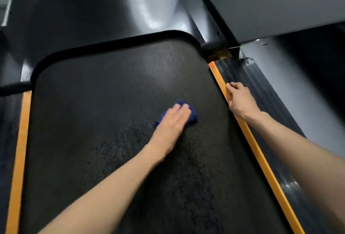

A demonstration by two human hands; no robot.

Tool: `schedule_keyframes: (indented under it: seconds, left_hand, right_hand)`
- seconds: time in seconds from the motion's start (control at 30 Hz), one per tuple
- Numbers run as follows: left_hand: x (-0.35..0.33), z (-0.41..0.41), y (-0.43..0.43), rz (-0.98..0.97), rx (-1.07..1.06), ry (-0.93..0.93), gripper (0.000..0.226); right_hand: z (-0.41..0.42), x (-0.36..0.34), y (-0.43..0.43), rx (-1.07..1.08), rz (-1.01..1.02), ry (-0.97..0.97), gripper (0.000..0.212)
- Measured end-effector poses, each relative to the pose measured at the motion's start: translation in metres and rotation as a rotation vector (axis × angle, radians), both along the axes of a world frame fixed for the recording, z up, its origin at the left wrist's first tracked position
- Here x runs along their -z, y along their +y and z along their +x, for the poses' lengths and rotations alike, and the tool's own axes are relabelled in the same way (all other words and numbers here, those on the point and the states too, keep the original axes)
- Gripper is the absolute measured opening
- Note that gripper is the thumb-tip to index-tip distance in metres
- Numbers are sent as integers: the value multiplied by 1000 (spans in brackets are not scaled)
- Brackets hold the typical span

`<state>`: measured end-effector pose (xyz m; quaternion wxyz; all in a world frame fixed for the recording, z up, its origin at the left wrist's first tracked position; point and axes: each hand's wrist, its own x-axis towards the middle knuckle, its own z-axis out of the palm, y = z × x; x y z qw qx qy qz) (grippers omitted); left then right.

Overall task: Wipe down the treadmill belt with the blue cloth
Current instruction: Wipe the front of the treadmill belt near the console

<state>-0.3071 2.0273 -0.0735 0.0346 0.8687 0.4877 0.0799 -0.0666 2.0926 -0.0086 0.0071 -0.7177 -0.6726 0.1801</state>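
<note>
The black textured treadmill belt fills the middle of the view. A small blue cloth lies on the belt right of centre, mostly covered by my left hand, which presses it flat with straight fingers. Only the cloth's far and left edges show. My right hand rests on the right orange side strip, its fingers curled over the strip's inner edge. A darker, patchy band of belt runs from under the cloth towards me.
A second orange strip borders the belt on the left. A ribbed black foot rail lies outside the right strip. The dark motor hood rises at the belt's far end, and a grey panel overhangs at upper right.
</note>
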Motion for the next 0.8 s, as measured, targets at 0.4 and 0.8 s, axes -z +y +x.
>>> schedule_keyframes:
  seconds: [0.4, 0.8]
  left_hand:
    - [-5, 21, -1, -89, -639, -229, 65]
    - [-1, 11, 7, -16, -242, -80, 56]
  right_hand:
    - [3, -9, -27, 99, -25, 24, 65]
    - [20, -11, -32, 47, -75, 103, 66]
